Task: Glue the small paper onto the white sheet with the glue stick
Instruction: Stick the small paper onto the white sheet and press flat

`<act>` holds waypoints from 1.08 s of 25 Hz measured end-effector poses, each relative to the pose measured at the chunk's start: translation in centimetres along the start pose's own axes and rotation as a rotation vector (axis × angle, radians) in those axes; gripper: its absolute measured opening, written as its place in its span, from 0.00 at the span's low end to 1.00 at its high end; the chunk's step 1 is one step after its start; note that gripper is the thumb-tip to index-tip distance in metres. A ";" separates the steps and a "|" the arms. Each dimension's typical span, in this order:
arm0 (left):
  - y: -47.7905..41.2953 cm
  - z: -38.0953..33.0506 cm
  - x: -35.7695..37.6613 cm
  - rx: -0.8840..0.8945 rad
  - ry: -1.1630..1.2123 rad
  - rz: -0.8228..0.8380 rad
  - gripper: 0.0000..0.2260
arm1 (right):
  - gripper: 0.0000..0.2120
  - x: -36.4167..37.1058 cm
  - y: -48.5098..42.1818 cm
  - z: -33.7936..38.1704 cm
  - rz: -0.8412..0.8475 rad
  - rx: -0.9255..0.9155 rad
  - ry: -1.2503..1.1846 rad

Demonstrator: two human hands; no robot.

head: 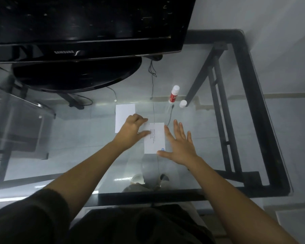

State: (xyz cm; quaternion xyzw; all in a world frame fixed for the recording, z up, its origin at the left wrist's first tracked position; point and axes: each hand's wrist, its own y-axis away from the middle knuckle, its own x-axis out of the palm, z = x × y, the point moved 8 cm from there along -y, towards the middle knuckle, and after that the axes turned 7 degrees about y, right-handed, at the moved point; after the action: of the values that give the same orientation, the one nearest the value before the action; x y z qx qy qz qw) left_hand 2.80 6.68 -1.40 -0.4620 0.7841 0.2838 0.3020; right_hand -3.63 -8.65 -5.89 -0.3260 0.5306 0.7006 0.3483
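A blank white sheet (124, 112) lies on the glass table. Just right of it and nearer me lies a paper with printed lines and a blue logo (156, 140). My left hand (133, 131) covers the blank sheet's near right corner, its thumb and fingers pinching the printed paper's left edge. My right hand (180, 145) is flat with spread fingers, its thumb and forefinger touching the printed paper's right edge. The glue stick (173, 95), white with a red label, stands further back, with its white cap (183, 103) beside it.
A black monitor (88, 27) on a round stand (77, 74) fills the back left. The glass table's (209, 131) black frame (257, 95) runs along the right and front edges. Thin cables (152, 88) show near the papers, whether on or under the glass I cannot tell.
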 end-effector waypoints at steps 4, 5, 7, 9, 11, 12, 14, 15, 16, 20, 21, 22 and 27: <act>0.0 0.6 0.9 -0.074 -0.021 0.015 0.24 | 0.49 -0.1 -0.1 0.2 0.008 0.015 0.018; -0.3 0.6 1.0 -0.081 -0.014 0.021 0.23 | 0.49 -0.1 -0.1 0.2 0.008 0.018 0.018; -0.7 0.5 1.2 -0.084 -0.006 0.048 0.22 | 0.49 -0.1 -0.1 0.2 0.010 0.026 0.023; -0.9 0.4 1.3 -0.094 -0.001 0.074 0.20 | 0.49 -0.1 -0.2 0.2 0.007 0.033 0.037; -0.9 0.1 1.4 -0.100 0.003 0.087 0.17 | 0.49 -0.2 -0.2 0.2 -0.001 0.035 0.036; -0.7 -0.1 1.5 -0.099 0.019 0.082 0.15 | 0.49 -0.2 -0.2 0.2 -0.008 0.036 0.030; -0.1 -0.7 1.3 -0.107 0.119 0.038 0.11 | 0.49 -0.3 -0.1 0.2 -0.028 0.040 0.016; 0.4 -0.8 1.2 -0.132 0.203 0.002 0.10 | 0.49 -0.3 -0.1 0.2 -0.036 0.040 0.012; 0.8 -0.8 1.0 -0.167 0.302 -0.045 0.11 | 0.49 -0.3 -0.1 0.2 -0.042 0.040 0.008; 1.8 -0.4 0.3 -0.302 0.681 -0.171 0.14 | 0.49 -0.7 0.1 0.2 -0.058 0.059 -0.066; 1.9 -0.3 0.4 -0.325 0.741 -0.160 0.15 | 0.48 -1.0 0.2 0.3 -0.081 0.065 -0.112; 2.0 -0.2 0.5 -0.349 0.791 -0.149 0.15 | 0.46 -1.2 0.4 0.5 -0.117 0.066 -0.172; 2.1 1.1 0.5 -0.443 0.901 -0.174 0.17 | 0.16 -1.6 2.5 1.0 -0.355 0.173 -0.854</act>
State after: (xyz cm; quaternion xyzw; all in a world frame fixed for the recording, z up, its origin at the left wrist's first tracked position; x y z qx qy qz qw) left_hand 0.93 8.04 -2.15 -0.6551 0.7160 0.1897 -0.1489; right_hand -4.95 -8.39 -3.01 -0.0638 0.3324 0.6549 0.6757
